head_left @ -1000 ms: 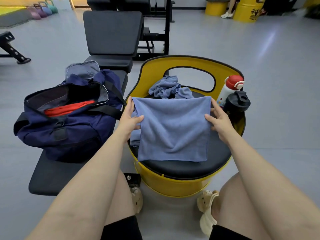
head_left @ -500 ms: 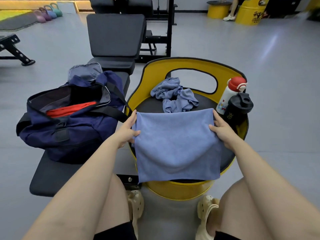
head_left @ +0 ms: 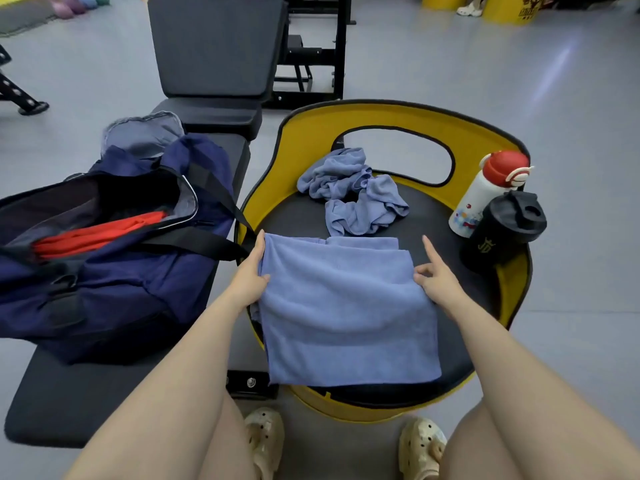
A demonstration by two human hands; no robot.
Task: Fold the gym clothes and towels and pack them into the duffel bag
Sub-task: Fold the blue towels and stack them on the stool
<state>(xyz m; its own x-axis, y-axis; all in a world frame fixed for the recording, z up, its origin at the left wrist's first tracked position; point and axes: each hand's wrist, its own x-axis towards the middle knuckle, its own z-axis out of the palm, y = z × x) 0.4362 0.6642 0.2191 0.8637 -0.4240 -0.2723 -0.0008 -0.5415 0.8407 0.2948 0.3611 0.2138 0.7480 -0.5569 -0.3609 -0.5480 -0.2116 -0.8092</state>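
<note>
My left hand (head_left: 250, 277) pinches the left edge of the folded blue towel (head_left: 346, 306), thumb on top. My right hand (head_left: 434, 277) pinches its right edge, index finger extended. The towel lies on the stool seat (head_left: 460, 292), overhanging the near edge. A crumpled blue towel (head_left: 353, 192) sits toward the far edge. The open duffel bag (head_left: 114, 244) rests on the bench (head_left: 69, 403) at left, a red garment (head_left: 93, 233) inside.

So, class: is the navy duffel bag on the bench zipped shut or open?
Open. The duffel bag gapes along its top, and a red garment shows inside its dark interior.
</note>
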